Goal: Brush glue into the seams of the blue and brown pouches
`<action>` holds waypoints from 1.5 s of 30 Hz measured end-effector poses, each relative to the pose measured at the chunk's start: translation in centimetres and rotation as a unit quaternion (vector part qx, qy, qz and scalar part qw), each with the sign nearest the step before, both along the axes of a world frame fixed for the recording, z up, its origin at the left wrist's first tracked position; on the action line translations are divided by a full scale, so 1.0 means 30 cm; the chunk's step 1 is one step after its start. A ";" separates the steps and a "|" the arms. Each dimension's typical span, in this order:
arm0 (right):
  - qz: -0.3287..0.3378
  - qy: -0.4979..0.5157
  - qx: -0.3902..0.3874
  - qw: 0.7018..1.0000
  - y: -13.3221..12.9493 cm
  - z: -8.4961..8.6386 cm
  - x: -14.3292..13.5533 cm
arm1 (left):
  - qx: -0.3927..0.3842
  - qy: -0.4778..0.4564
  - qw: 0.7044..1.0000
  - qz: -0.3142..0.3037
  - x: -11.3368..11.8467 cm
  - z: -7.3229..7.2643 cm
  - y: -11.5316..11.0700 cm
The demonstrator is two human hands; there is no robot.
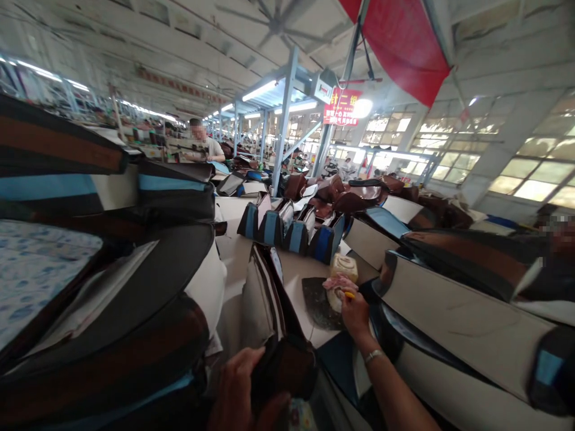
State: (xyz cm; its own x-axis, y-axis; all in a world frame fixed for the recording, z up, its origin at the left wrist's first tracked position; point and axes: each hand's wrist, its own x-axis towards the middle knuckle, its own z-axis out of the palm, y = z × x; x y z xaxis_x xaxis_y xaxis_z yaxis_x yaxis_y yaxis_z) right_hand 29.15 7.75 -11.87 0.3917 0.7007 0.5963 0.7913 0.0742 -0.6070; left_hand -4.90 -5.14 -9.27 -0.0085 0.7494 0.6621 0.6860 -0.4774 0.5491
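My left hand (245,389) is at the bottom centre, its thumb and fingers around the near end of a brown and white bag (265,299) that stands upright. Right of the bag, my right hand (356,311) reaches out with its fingers closed on a small yellow-handled tool (349,294). The tool's far end is hidden at a round, pale container (336,299). A pink cloth (340,282) lies at the container's rim, and a yellowish block-shaped container (344,267) stands just behind. Under them is a dark mat (317,302).
Piled dark and blue bags (179,257) rise on the left. Large beige and brown bags (458,305) crowd the right. Several small blue-striped bags (296,236) stand in a row beyond the mat. A person (206,146) is farther back; another shows at the right edge.
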 end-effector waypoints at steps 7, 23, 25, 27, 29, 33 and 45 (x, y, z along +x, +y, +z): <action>0.039 -0.031 0.008 0.999 -0.001 -0.015 0.042 | 0.013 0.027 0.993 -0.111 0.020 0.074 0.058; 0.047 -0.032 0.029 0.998 -0.153 0.014 -0.036 | -0.187 -0.163 0.937 -0.247 0.045 0.281 0.095; 0.039 -0.028 0.029 0.998 -0.164 0.035 -0.058 | -0.205 -0.168 0.928 -0.261 0.047 0.293 0.100; 0.033 -0.023 0.030 0.999 -0.197 0.088 -0.085 | -0.211 -0.177 0.920 -0.278 0.048 0.299 0.108; 0.032 -0.017 0.037 0.999 -0.252 0.186 -0.122 | -0.213 -0.185 0.914 -0.290 0.052 0.304 0.118; 0.049 0.052 0.088 0.994 -0.400 0.479 -0.242 | -0.205 -0.202 0.908 -0.305 0.077 0.320 0.131; 0.265 -0.147 0.118 0.946 -0.440 0.639 -0.443 | -0.198 -0.241 0.893 -0.323 0.121 0.336 0.117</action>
